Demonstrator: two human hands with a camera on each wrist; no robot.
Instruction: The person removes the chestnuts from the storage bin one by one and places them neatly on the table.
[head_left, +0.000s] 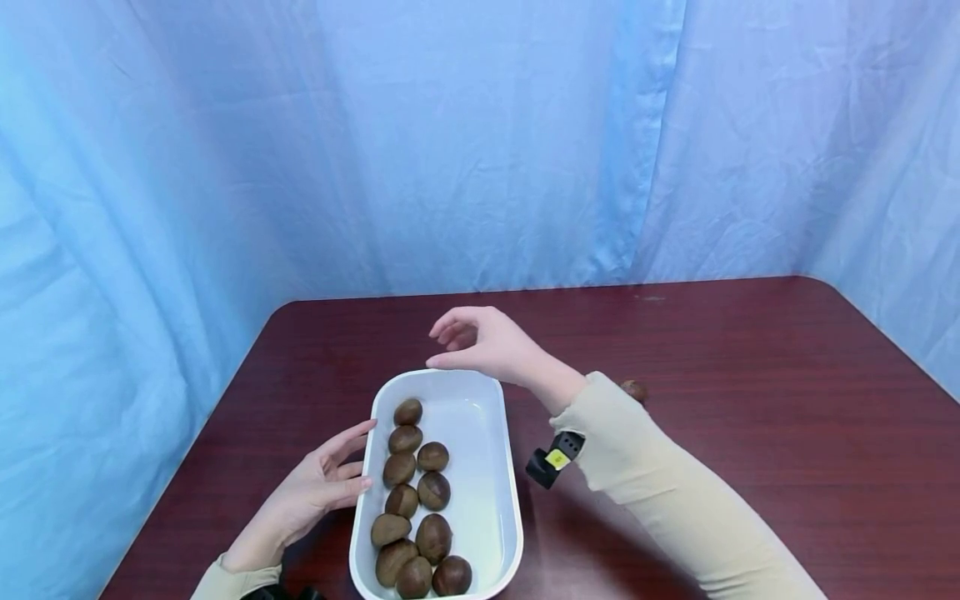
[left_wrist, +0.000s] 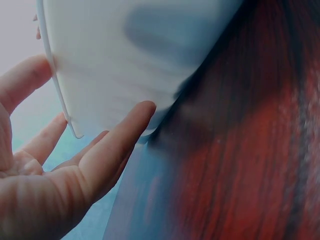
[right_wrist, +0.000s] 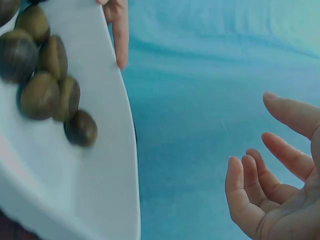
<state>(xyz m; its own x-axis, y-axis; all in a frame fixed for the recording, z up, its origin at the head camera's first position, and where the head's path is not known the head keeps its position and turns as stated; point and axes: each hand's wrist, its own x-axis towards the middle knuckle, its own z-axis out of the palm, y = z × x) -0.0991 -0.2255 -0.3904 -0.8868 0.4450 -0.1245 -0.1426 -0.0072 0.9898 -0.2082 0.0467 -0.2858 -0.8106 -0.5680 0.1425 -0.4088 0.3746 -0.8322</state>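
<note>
A white rectangular tray (head_left: 480, 467) with rounded corners stands near the front of the table. Brown chestnuts (head_left: 433, 492) lie in it along the left side and near end, several of them in two rough rows. My left hand (head_left: 322, 492) is at the tray's left side, its fairly straight fingers touching the rim and outer wall; the left wrist view shows a fingertip (left_wrist: 147, 107) against the wall. Over the far rim hovers my right hand (head_left: 487, 342), fingers loosely curved with nothing between them, as the right wrist view also shows.
One loose chestnut (head_left: 633, 390) sits on the dark red wooden table (head_left: 750, 400), partly behind the right sleeve (head_left: 645, 467). Light blue curtains (head_left: 480, 150) hang behind and on both sides of the table. A black strap device (head_left: 555, 458) is on the right wrist.
</note>
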